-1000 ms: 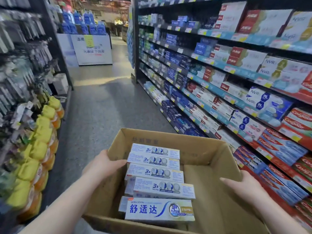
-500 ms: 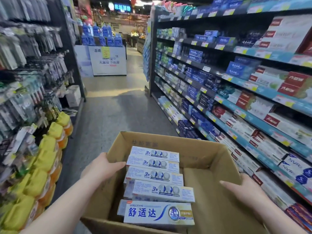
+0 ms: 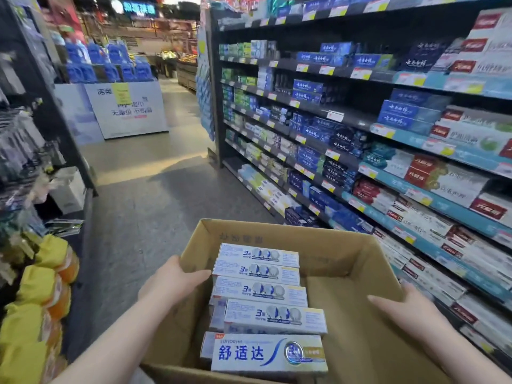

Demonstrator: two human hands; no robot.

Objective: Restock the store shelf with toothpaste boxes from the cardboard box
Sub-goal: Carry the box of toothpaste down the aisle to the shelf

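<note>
I carry an open brown cardboard box point(image 3: 346, 261) in front of me, low in the head view. Several white and blue toothpaste boxes point(image 3: 266, 314) lie stacked along its left side; its right half is bare cardboard. My left hand point(image 3: 173, 281) grips the box's left wall, thumb over the rim. My right hand point(image 3: 401, 309) grips the right wall, thumb inside. The store shelf point(image 3: 388, 173) full of toothpaste boxes runs along my right.
The grey aisle floor point(image 3: 155, 195) stretches ahead. A rack with hanging goods and yellow packs point(image 3: 41, 286) lines the left. A white display stand with blue bottles point(image 3: 124, 106) stands at the aisle's far end.
The view has moved forward along the aisle and tilted up, so different shelf sections pass on the right. Both hands keep the same hold on the cardboard box.
</note>
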